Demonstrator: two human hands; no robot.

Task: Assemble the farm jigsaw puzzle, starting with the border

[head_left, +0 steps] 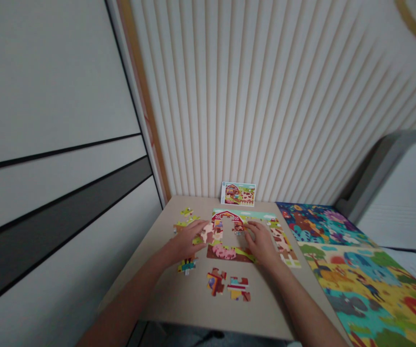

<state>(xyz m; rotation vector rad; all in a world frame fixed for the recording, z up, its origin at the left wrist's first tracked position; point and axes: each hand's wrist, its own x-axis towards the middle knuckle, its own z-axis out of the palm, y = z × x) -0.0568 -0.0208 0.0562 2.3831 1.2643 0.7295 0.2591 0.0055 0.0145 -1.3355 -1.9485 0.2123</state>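
A partly assembled farm jigsaw puzzle [225, 252] lies on the table, with a gap in its middle that shows the tabletop. My right hand [261, 243] rests over its right half, with bent fingertips and thumb on a small brown puzzle piece [239, 227] at the gap's right side. At the puzzle's left edge is my left hand [184, 239], its fingers stretched out and its thumb apart. Near those fingertips is a part with pink and brown patches [208, 232]. Part of the puzzle is hidden under my right hand.
Loose puzzle pieces lie nearby: a red and purple piece [216, 281], a red and white one [239, 288], a teal one [187, 265] and a green one [186, 211]. A picture card [238, 194] leans on the ribbed wall. Colourful finished puzzles [370, 284] lie to the right.
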